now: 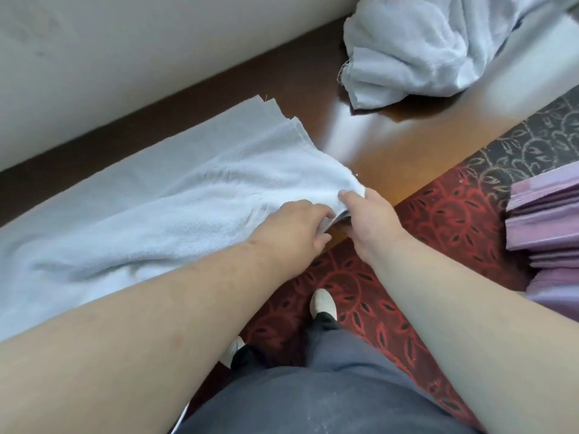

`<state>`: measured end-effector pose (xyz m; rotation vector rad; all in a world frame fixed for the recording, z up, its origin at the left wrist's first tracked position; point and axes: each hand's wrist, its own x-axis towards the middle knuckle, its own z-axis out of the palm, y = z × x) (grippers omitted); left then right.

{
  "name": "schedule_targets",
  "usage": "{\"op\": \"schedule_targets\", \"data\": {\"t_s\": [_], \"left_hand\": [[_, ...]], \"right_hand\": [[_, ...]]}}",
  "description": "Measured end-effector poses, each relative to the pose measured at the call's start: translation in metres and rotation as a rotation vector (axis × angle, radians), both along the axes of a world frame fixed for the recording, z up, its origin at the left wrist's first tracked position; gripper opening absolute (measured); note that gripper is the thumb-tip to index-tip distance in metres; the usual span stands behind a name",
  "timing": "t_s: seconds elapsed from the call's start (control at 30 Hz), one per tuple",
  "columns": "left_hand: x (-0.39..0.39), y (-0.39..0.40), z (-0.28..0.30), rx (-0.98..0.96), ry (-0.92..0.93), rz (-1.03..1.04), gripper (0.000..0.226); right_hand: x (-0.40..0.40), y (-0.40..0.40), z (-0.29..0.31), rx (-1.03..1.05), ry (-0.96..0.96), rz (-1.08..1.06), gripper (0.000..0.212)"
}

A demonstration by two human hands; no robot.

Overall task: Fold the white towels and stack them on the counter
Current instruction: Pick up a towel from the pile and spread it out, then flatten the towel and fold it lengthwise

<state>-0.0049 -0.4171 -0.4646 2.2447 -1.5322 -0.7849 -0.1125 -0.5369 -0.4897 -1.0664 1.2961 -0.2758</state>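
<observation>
both hands pinch one corner of the spread towel (150, 195) at centre frame, left hand (294, 227) beside right hand (369, 220). best to draw the layers even before folding across the counter (391, 142).

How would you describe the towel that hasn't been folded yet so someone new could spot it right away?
Follow the brown wooden counter along the pale wall to its far right end. There lies a crumpled white towel, bunched in a loose heap. Unlike the flat towel that both hands pinch at the near corner, nobody touches it.
</observation>
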Motion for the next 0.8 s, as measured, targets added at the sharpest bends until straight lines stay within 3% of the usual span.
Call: {"op": "schedule_targets", "data": {"t_s": [0.1, 0.23, 0.33, 0.43, 0.6, 0.8], "left_hand": [[0.011, 0.013, 0.000, 0.047, -0.109, 0.029, 0.056], [0.027, 0.052, -0.010, 0.161, -0.166, 0.243, 0.059], [0.032, 0.086, -0.009, 0.167, -0.157, 0.402, 0.055], [0.035, 0.123, -0.004, 0.153, -0.227, 0.550, 0.052], [0.032, 0.202, -0.007, 0.218, -0.308, 0.881, 0.055], [0.030, 0.297, -0.022, 0.371, -0.198, 1.123, 0.062]], "right_hand": [[-0.009, -0.010, -0.005, -0.099, 0.088, -0.077, 0.024], [-0.015, -0.018, -0.008, -0.241, 0.328, 0.149, 0.036], [0.000, -0.022, 0.002, -0.581, 0.620, 0.400, 0.075], [0.033, 0.007, 0.023, -0.930, 0.444, 0.830, 0.077], [0.126, 0.111, 0.044, -1.120, 0.089, 1.559, 0.056], [0.191, 0.230, 0.031, -1.144, 0.026, 1.834, 0.055]]}}
